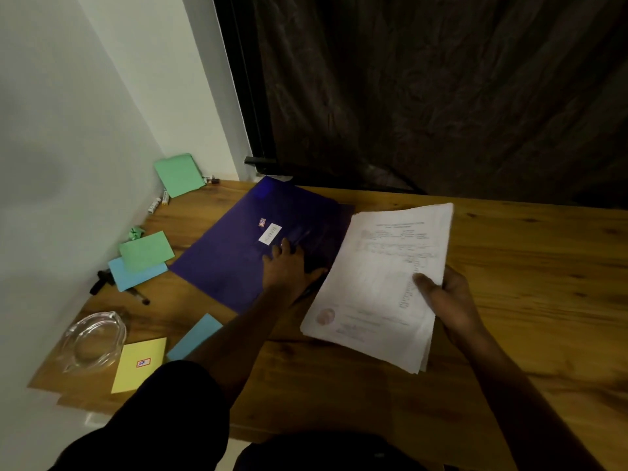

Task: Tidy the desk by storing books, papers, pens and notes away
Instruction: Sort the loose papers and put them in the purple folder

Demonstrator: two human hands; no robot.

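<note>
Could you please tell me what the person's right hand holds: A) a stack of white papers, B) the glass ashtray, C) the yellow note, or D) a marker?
A: the right hand grips the stack of white papers, thumb on top; the left hand lies flat on the purple folder.

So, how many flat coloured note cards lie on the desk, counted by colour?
green cards: 2
blue cards: 2
yellow card: 1
Total: 5
</note>
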